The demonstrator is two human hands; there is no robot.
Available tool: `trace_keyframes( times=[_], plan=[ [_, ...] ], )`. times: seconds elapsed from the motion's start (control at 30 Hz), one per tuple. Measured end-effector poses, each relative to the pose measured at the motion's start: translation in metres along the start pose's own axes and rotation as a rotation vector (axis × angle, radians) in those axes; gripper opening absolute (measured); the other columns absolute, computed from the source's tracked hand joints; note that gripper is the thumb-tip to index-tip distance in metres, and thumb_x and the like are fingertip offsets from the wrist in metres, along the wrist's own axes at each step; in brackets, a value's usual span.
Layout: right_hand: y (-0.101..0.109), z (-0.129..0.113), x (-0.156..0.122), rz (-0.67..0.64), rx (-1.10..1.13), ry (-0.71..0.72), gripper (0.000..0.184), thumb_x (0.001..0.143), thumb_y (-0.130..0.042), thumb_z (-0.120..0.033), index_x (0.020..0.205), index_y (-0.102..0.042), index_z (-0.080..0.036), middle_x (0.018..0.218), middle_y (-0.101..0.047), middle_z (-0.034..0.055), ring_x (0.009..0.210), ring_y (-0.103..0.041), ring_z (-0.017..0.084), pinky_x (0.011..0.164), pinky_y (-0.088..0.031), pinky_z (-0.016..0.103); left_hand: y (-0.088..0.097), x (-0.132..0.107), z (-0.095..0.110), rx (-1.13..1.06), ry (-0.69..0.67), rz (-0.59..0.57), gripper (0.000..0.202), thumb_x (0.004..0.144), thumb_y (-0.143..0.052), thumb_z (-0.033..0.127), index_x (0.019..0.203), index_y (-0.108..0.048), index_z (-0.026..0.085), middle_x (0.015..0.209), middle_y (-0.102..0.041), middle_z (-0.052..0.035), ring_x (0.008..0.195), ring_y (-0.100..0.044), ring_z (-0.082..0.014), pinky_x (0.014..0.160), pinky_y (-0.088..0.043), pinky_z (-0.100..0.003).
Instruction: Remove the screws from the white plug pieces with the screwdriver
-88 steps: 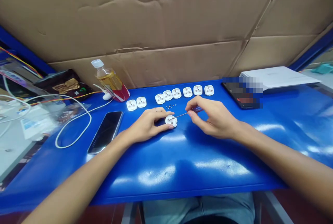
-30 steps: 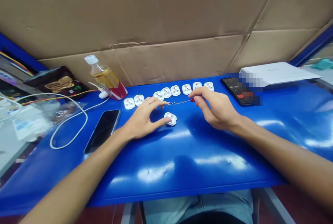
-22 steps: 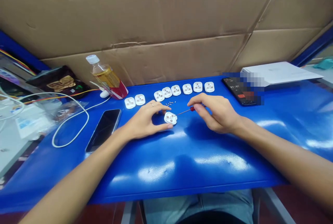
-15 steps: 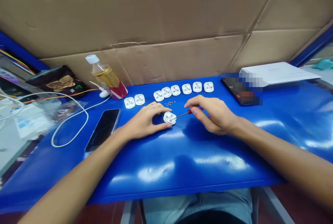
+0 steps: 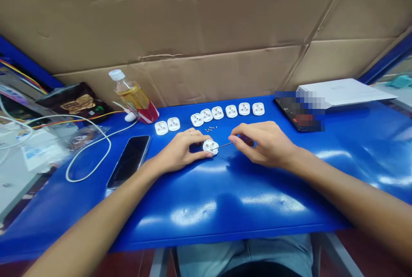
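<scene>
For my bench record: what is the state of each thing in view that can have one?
White rounded plastic piece: held
Thin metal-shafted screwdriver: tip at that piece
Left hand: gripping that piece
Right hand: closed on the screwdriver
White square plastic pieces: roughly lined up
Tiny metal bits: lying loose
Clear plastic bottle: capped, standing
Black rectangular phone at left: screen dark
Black rectangular phone at right: screen lit
Thin white cable: looped loosely

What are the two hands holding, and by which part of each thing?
The left hand holds a white piece by its edges; the right hand holds a screwdriver by its handle.
</scene>
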State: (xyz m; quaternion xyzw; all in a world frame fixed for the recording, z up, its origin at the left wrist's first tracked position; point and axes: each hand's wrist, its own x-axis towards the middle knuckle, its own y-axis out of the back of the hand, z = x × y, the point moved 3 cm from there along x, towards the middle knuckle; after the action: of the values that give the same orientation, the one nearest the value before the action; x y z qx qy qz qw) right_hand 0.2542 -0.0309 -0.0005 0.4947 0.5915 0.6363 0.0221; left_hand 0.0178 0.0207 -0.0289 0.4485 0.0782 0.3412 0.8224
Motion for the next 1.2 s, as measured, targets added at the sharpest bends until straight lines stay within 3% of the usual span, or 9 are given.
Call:
trace_keyframes(
  times=[0.1, 0.3, 0.5, 0.67, 0.77, 0.87, 0.93, 1.07, 1.2],
  plan=[
    [0.001, -0.005, 0.002, -0.046, 0.018, -0.03, 0.014, 0.104, -0.058, -0.026, 0.098, -0.069, -0.018, 0.069, -0.071, -0.0007, 0.056, -0.062, 0.015, 0.057, -0.041, 0.029, 0.0, 0.001, 0.0, -0.004, -0.002, -0.006, 0.039, 0.095, -0.075, 0.049, 0.123, -0.077, 0.023, 0.113, -0.077, -0.0076, 0.104, -0.069, -0.0245, 0.095, -0.051, -0.036],
    [0.007, -0.012, 0.007, -0.171, 0.146, 0.117, 0.016, 0.101, -0.053, -0.016, 0.112, -0.065, -0.016, 0.104, -0.075, 0.0107, 0.09, -0.069, 0.022, 0.078, -0.053, 0.034, 0.002, 0.001, -0.002, -0.02, 0.008, -0.019, 0.038, 0.097, -0.073, 0.048, 0.124, -0.076, 0.022, 0.113, -0.077, -0.0066, 0.105, -0.069, -0.024, 0.095, -0.051, -0.034],
    [0.005, -0.004, 0.004, -0.124, 0.029, 0.092, 0.015, 0.106, -0.053, -0.026, 0.108, -0.064, -0.017, 0.089, -0.075, 0.0074, 0.078, -0.068, 0.022, 0.071, -0.052, 0.035, 0.003, 0.0, -0.003, -0.001, 0.009, -0.023, 0.042, 0.097, -0.071, 0.051, 0.129, -0.074, 0.023, 0.118, -0.076, -0.0074, 0.109, -0.069, -0.0249, 0.098, -0.051, -0.036],
    [0.004, -0.007, 0.003, -0.103, 0.136, 0.103, 0.018, 0.098, -0.054, -0.014, 0.114, -0.06, -0.017, 0.103, -0.072, 0.0104, 0.091, -0.067, 0.023, 0.079, -0.055, 0.035, 0.003, 0.0, -0.002, -0.023, 0.018, -0.044, 0.043, 0.098, -0.071, 0.051, 0.131, -0.073, 0.024, 0.12, -0.076, -0.0075, 0.11, -0.069, -0.0246, 0.101, -0.051, -0.036],
    [0.005, -0.008, 0.003, -0.108, 0.114, 0.08, 0.017, 0.098, -0.056, -0.018, 0.115, -0.059, -0.017, 0.103, -0.072, 0.0108, 0.09, -0.068, 0.024, 0.08, -0.055, 0.036, 0.003, 0.0, -0.001, -0.02, 0.029, -0.051, 0.045, 0.097, -0.071, 0.051, 0.133, -0.073, 0.023, 0.119, -0.076, -0.0086, 0.11, -0.07, -0.0252, 0.1, -0.052, -0.037],
    [0.005, -0.007, 0.004, -0.113, 0.029, 0.031, 0.014, 0.104, -0.054, -0.028, 0.112, -0.06, -0.018, 0.09, -0.073, 0.007, 0.078, -0.069, 0.023, 0.071, -0.053, 0.035, 0.003, -0.001, -0.001, -0.017, 0.031, -0.047, 0.045, 0.098, -0.07, 0.052, 0.133, -0.073, 0.023, 0.12, -0.076, -0.0088, 0.11, -0.07, -0.0254, 0.1, -0.052, -0.038],
    [0.005, -0.006, 0.004, -0.103, 0.043, 0.023, 0.011, 0.105, -0.051, -0.025, 0.11, -0.059, -0.019, 0.088, -0.073, 0.0058, 0.073, -0.069, 0.021, 0.067, -0.052, 0.033, 0.003, -0.001, 0.0, -0.013, 0.027, -0.044, 0.046, 0.099, -0.069, 0.052, 0.134, -0.073, 0.023, 0.12, -0.076, -0.009, 0.109, -0.07, -0.0253, 0.099, -0.053, -0.038],
    [0.006, -0.007, 0.004, -0.077, 0.157, 0.041, 0.017, 0.097, -0.052, -0.016, 0.113, -0.055, -0.02, 0.102, -0.073, 0.0093, 0.084, -0.07, 0.021, 0.074, -0.056, 0.034, 0.003, -0.001, 0.0, 0.008, 0.033, -0.053, 0.047, 0.098, -0.069, 0.052, 0.134, -0.072, 0.022, 0.117, -0.076, -0.0091, 0.106, -0.07, -0.0247, 0.096, -0.053, -0.037],
    [0.006, -0.007, 0.004, -0.093, 0.095, 0.04, 0.016, 0.099, -0.054, -0.022, 0.115, -0.056, -0.019, 0.098, -0.074, 0.0096, 0.083, -0.071, 0.023, 0.073, -0.056, 0.035, 0.003, -0.001, 0.0, 0.005, 0.026, -0.047, 0.048, 0.099, -0.069, 0.052, 0.134, -0.072, 0.02, 0.115, -0.076, -0.0087, 0.104, -0.071, -0.0243, 0.094, -0.052, -0.035]
  ],
)
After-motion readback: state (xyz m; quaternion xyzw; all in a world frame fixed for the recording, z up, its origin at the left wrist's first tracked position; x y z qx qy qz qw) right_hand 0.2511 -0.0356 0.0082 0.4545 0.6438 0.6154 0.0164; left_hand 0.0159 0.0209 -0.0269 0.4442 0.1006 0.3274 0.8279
